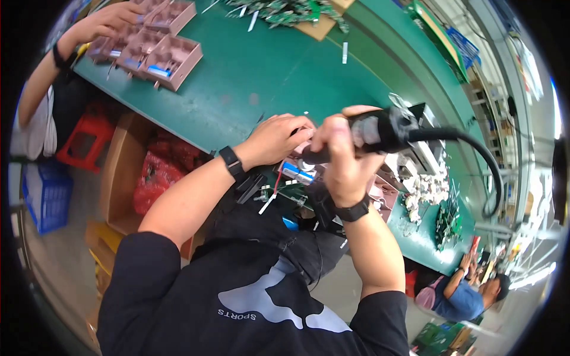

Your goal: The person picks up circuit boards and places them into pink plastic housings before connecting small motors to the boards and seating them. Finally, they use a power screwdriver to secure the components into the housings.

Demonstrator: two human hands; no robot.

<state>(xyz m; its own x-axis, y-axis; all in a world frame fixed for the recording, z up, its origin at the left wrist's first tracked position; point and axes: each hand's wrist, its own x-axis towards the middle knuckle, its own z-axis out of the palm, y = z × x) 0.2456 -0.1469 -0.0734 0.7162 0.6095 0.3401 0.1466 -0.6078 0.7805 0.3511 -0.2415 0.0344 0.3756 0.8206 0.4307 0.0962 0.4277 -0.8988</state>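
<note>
My right hand (344, 148) is closed around a black electric screwdriver (374, 130), whose thick cable curves off to the right. The tool's front end points left, toward my left fingers; its tip is hidden. My left hand (276, 139) is closed, its fingertips pressed on a pink plastic housing (301, 147) that is mostly covered by the hands. Just below them lies a blue cylindrical battery (297, 172), with a red wire (278, 179) beside it. Another part of pink casing (383, 197) shows to the right of my right wrist.
Several pink housings (172, 62) stand at the upper left, where another person's hand (110, 21) reaches in. Circuit boards (285, 12) are heaped at the far edge of the green table (237, 77). White parts (430, 190) and green boards (448, 222) lie right. A co-worker (457, 296) sits lower right.
</note>
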